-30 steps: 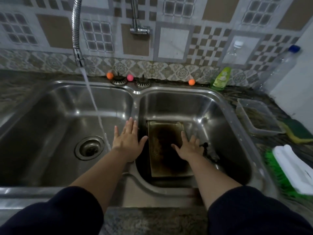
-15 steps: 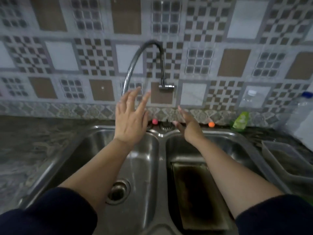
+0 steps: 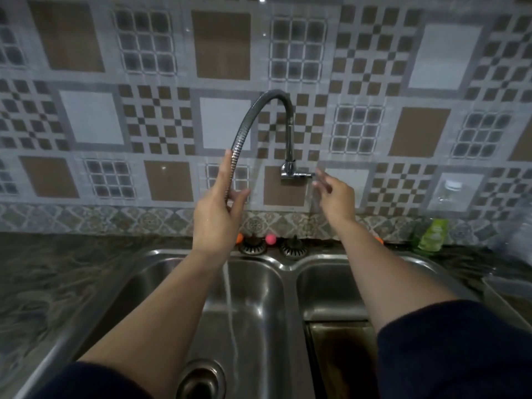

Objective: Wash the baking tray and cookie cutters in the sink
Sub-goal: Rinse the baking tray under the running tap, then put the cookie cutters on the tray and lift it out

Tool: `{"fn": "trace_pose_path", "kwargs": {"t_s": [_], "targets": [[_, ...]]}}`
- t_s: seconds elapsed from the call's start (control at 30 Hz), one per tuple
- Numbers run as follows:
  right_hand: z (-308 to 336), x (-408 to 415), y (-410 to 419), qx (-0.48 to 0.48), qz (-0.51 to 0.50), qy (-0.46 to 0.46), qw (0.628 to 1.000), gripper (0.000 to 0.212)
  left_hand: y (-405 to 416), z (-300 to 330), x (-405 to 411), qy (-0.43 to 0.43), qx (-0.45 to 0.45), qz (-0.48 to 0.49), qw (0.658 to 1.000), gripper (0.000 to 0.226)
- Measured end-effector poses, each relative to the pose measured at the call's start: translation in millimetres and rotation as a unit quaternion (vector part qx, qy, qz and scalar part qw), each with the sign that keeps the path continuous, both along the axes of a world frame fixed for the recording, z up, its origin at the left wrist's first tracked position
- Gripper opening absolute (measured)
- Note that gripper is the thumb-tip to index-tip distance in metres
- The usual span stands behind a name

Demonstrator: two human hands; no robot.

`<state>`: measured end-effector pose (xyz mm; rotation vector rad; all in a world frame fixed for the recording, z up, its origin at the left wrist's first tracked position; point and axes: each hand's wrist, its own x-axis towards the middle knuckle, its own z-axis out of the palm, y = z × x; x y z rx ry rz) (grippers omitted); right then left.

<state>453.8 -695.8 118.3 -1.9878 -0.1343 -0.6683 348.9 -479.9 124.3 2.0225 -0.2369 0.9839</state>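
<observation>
Head view: left hand (image 3: 217, 217) fingers grip faucet hose (image 3: 244, 131); right hand (image 3: 335, 197) fingers spread by valve (image 3: 295, 172).

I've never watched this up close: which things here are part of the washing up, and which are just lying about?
Part of the job:
baking tray
sink
faucet hose, held by the left hand
tap handle, near the right hand

Lying about:
green bottle
pink ball
clear container

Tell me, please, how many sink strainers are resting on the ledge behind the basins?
2. One sink strainer sits left of the pink ball; the other strainer sits right of it. The arms may hide more along the ledge.
</observation>
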Motion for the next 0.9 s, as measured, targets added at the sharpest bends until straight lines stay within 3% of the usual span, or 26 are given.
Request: {"fn": "trace_pose_path", "kwargs": {"t_s": [0.2,0.3,0.47,0.9], "targets": [[-1,14,4,-0.026,-0.039,-0.066,0.997,0.030,-3,-9,6,-0.006,-0.072,-0.046,0.996,0.070],[5,23,4,0.009,-0.031,-0.081,0.996,0.027,-6,-13,8,-0.002,-0.075,-0.065,0.995,0.071],[29,45,9,0.084,-0.013,-0.064,0.994,0.003,-11,-22,15,-0.031,-0.037,-0.016,0.999,0.075],[54,74,18,0.092,-0.062,0.011,0.994,0.006,-19,-33,23,-0.052,-0.025,-0.010,0.998,0.077]]}}
